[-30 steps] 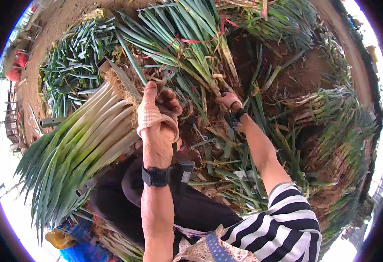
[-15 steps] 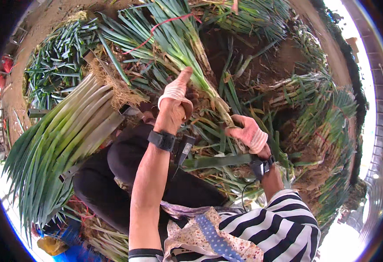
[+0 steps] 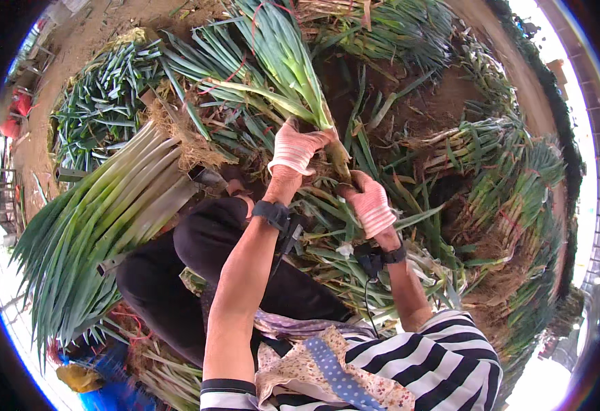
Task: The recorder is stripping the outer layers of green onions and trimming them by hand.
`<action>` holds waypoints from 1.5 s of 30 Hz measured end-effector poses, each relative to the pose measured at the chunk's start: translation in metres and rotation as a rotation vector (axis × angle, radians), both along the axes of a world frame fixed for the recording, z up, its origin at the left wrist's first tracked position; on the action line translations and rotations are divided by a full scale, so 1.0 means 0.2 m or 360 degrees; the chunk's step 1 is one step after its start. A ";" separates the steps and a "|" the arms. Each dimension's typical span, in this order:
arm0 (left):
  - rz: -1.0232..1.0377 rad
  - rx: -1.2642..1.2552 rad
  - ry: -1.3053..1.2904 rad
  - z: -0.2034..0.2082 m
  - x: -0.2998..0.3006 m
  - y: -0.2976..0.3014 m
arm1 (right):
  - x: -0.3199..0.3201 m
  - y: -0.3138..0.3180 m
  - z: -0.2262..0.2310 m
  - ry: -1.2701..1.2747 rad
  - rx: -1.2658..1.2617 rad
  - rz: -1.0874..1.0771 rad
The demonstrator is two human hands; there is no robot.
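Observation:
My left hand, in a pale pink-and-white glove, is closed round a large green onion just below where its leaves fan out. Those leaves point away from me. My right hand, gloved alike, grips the lower end of the same stalk, which looks brownish. A thin red tie runs across the leaves at the top. Beyond the left hand, more green onions lie with their leaves spread. Loose peeled leaves are under and around both hands.
At left, a row of cleaned green onions rests across a metal frame, roots toward me. Another leafy pile stands behind it. Bundles line the right side, more the far side. Blue plastic lies lower left.
My left hand has gone from thumb-up to wrapped round the stalk, slightly right. My right hand has moved a little left and up. The onion now stands more upright in the picture.

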State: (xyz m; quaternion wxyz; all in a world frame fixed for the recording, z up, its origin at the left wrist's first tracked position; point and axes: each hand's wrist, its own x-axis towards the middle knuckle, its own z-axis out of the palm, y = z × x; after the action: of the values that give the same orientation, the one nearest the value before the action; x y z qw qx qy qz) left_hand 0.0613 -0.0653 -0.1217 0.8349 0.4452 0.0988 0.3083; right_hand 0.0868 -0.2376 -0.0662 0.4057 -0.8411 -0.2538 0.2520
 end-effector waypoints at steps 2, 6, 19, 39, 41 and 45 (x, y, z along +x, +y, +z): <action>-0.0066 -0.0111 0.0342 0.14 0.00 -0.01 | 0.01 -0.01 -0.04 0.0067 0.0004 -0.0026; -0.0100 -0.0252 0.0942 0.28 0.00 0.02 | 0.07 0.05 -0.10 -0.0036 -0.0034 0.0010; 0.1082 -0.0466 0.1499 0.21 -0.09 0.20 | 0.09 0.02 -0.01 -0.0378 -0.0202 0.0237; 0.0083 -0.0541 0.0679 0.36 -0.07 0.01 | 0.05 -0.21 -0.21 -0.0562 0.0010 0.0102; 0.0001 -0.0056 0.0463 0.29 -0.11 0.11 | 0.05 -0.02 -0.03 0.0365 0.0512 -0.0319; 0.0041 -0.0473 0.0296 0.34 -0.05 0.09 | 0.19 0.23 -0.04 -0.0496 0.0565 0.0114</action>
State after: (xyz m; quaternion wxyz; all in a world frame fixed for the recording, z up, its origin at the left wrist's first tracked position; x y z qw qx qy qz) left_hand 0.0513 -0.0467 -0.0531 0.8748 0.3422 0.2257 0.2583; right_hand 0.1240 -0.1918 -0.0739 0.4940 -0.7757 -0.3834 0.0849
